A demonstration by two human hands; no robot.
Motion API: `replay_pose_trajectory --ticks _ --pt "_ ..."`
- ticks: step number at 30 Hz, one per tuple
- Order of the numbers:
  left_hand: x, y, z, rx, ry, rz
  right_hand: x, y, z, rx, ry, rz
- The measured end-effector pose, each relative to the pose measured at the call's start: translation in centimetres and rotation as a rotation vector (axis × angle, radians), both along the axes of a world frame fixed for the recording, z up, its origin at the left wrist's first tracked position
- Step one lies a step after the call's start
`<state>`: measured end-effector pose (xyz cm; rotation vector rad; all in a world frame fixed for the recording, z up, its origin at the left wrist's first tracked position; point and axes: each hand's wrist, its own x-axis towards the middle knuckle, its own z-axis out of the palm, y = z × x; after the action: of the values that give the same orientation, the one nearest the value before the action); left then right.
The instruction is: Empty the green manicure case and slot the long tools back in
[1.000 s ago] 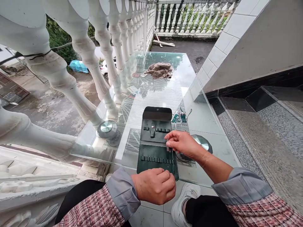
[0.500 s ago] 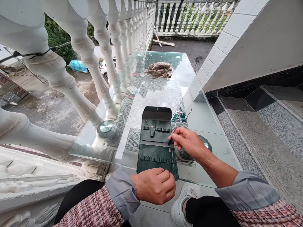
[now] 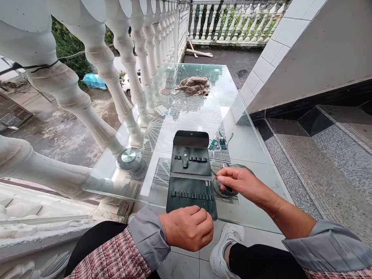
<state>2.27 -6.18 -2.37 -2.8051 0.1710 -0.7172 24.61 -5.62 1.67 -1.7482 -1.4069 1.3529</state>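
Observation:
An unfolded dark green case (image 3: 192, 186) lies on the glass table, with rows of loops across both halves and a snap strap in its upper half. One slim tool (image 3: 211, 195) sits along the lower right edge; most loops hold nothing. My right hand (image 3: 242, 184) is closed in a pinch on a thin tool (image 3: 214, 173), just right of the case; its dark end is partly hidden by my fingers. My left hand (image 3: 188, 228) is curled over the near edge of the case. Its fingertips are hidden, so what it grips cannot be seen.
Small green-and-metal items (image 3: 218, 142) with a cord lie beyond the case on the right. A crumpled brown cloth (image 3: 194, 86) and a card (image 3: 161, 110) rest farther off on the glass table (image 3: 244, 151). White balusters (image 3: 69, 89) border the left, stone steps (image 3: 316, 155) the right.
My right hand has moved right and slightly down, away from the case, carrying the thin tool. Small metal items beside it now show. My left hand has stayed at the near edge.

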Motion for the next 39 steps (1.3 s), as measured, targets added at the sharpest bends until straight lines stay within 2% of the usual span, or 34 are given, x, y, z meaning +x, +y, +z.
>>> replay_pose_trajectory --ticks 4,6,10,15,19,25,29,31,33,36,38,39 --pt "-0.1 0.0 -0.1 0.008 0.005 -0.003 -0.3 -0.8 0.4 -0.015 -0.021 0.164" --pt "-0.1 0.0 -0.1 0.016 0.011 -0.003 -0.4 -1.3 0.5 -0.058 -0.008 0.191" --pt "-0.2 0.0 0.0 0.023 -0.026 -0.003 -0.7 -2.4 0.0 -0.148 0.009 0.112" --pt "-0.6 0.0 0.2 0.030 -0.059 -0.005 -1.1 -3.9 -0.8 -0.094 0.079 -0.027" --pt "-1.1 -0.1 0.3 0.018 -0.071 0.010 -2.3 -5.5 -0.6 -0.113 0.160 -0.111" --pt "-1.4 0.0 0.5 0.008 -0.157 0.082 -5.4 -8.3 -0.5 -0.212 0.375 -0.163" --pt "-1.3 0.1 0.6 -0.014 -0.188 0.132 -5.4 -9.1 -0.6 -0.214 0.433 -0.153" --pt "-1.3 0.2 0.7 -0.028 -0.196 0.160 -4.6 -9.2 -0.8 -0.088 0.324 -0.155" --pt "-1.4 0.4 0.8 -0.041 -0.205 0.188 -3.8 -9.4 -1.1 0.181 0.097 -0.100" --pt "-1.4 0.5 0.9 -0.065 -0.218 0.210 -3.4 -9.9 -1.6 0.697 -0.212 0.177" --pt "-1.3 0.4 0.8 -0.071 -0.218 0.220 -3.7 -10.1 -1.5 0.936 -0.323 0.364" --pt "-1.2 0.4 0.6 -0.072 -0.211 0.219 -3.9 -10.2 -1.4 1.005 -0.365 0.430"
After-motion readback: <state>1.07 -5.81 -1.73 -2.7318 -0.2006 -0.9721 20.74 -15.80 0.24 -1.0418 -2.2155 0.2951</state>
